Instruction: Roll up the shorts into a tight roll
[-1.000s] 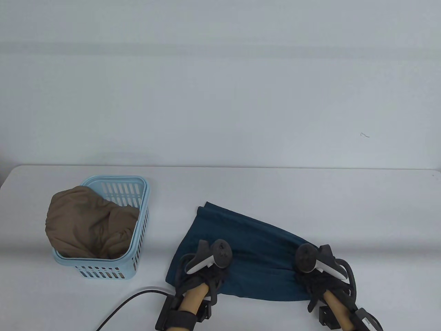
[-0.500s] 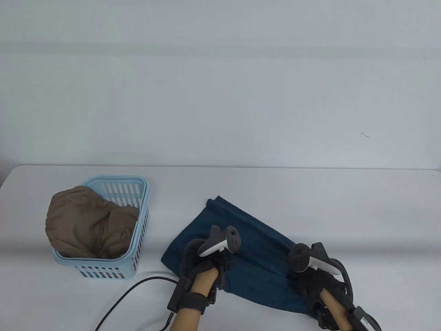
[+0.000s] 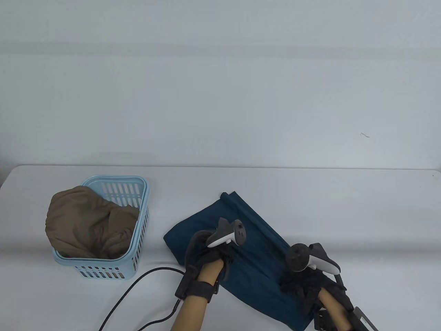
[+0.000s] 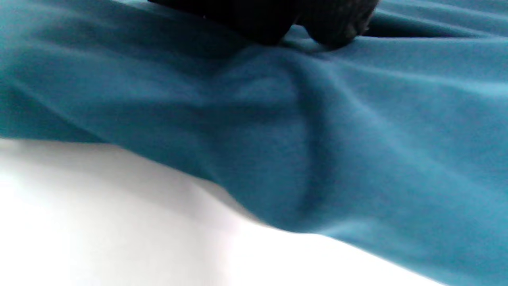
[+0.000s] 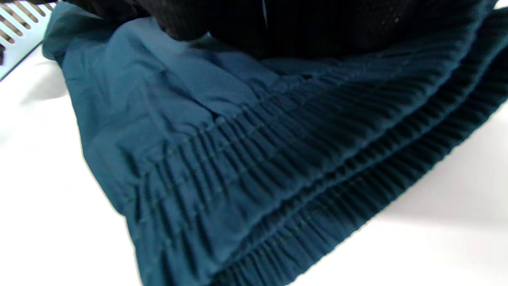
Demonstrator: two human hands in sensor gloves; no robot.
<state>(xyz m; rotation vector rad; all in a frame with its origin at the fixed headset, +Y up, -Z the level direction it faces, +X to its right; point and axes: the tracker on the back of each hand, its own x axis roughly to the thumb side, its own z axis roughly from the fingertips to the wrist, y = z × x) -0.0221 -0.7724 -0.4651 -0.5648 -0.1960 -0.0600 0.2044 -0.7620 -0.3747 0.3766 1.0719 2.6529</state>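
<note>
Table view: trackers hide fingers (image 4: pixel 333 24).

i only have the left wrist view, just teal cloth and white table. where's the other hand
Observer: The right hand rests on the shorts' near end, at the table's front edge.
Operator: waistband or leg end there
Observer: Waistband; the right wrist view shows ribbed elastic under that hand.
Operator: rolled at all yet
Observer: No, the shorts lie flat, folded, running diagonally away toward the left.
Operator: anything near
Observer: A blue basket holding brown cloth stands to the left, apart from the shorts.
</note>
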